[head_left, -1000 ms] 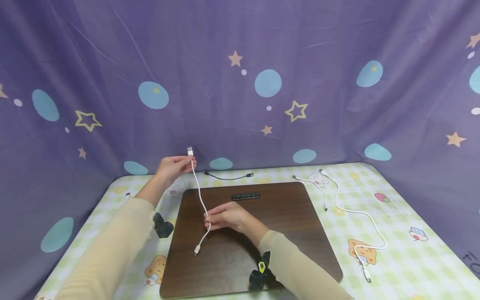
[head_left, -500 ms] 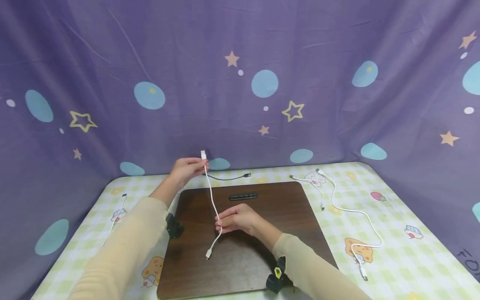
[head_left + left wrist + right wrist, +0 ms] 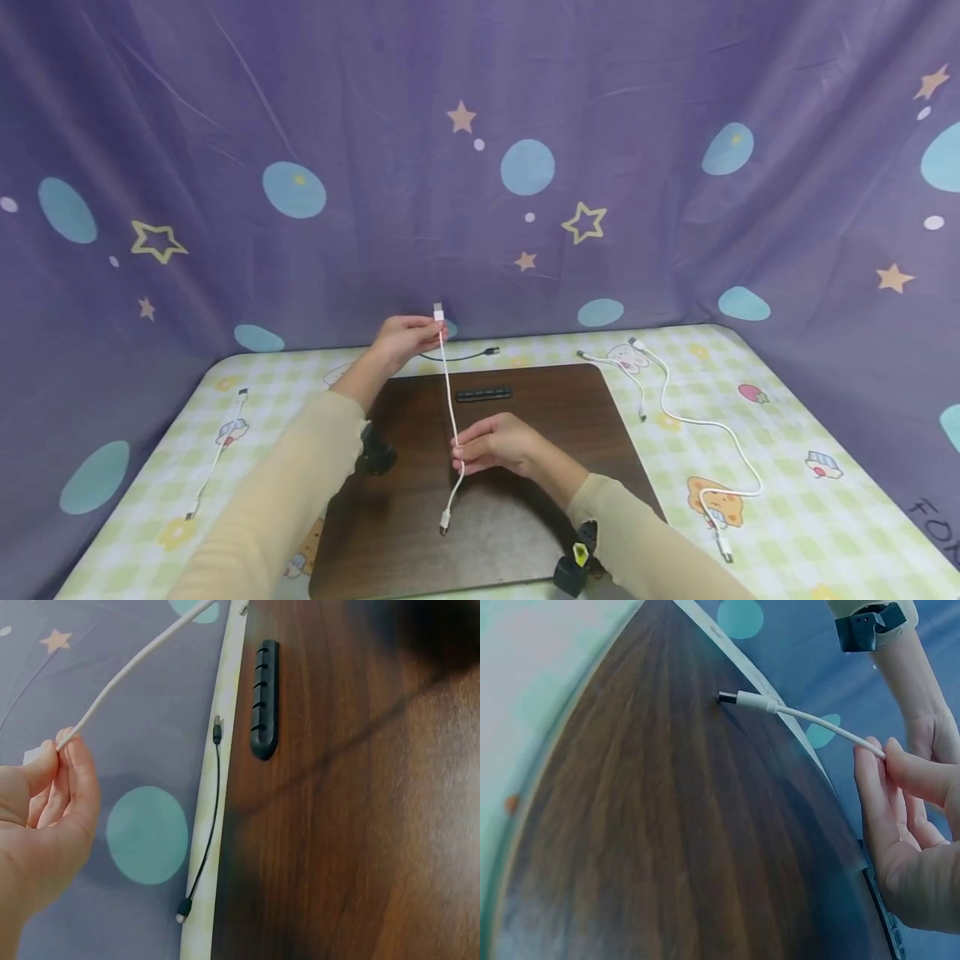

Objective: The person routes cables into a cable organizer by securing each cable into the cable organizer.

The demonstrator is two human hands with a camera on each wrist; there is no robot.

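Note:
A white USB cable (image 3: pixel 449 392) is stretched between my two hands above the brown wooden board (image 3: pixel 397 550). My left hand (image 3: pixel 405 340) pinches it just below the USB plug (image 3: pixel 438 312), which points up. Lower down, my right hand (image 3: pixel 498 444) pinches the cord between thumb and fingertips. Its smaller connector (image 3: pixel 446 521) hangs free below that grip; in the right wrist view the metal tip (image 3: pixel 727 697) shows plainly. A black slotted cable holder (image 3: pixel 483 394) lies on the board's far part, behind the right hand.
Beyond the board lies a short black cable (image 3: pixel 468 357). Two white cables, one short (image 3: pixel 626 371) and one long (image 3: pixel 738 442), rest on the checked tablecloth (image 3: pixel 795 433) at right. Another white cable (image 3: pixel 217 454) lies at left. A purple curtain (image 3: pixel 480 208) hangs behind the table.
Both hands have moved right together with the white cable, from over the board's left edge toward its middle. The left-side cable has come into fuller view.

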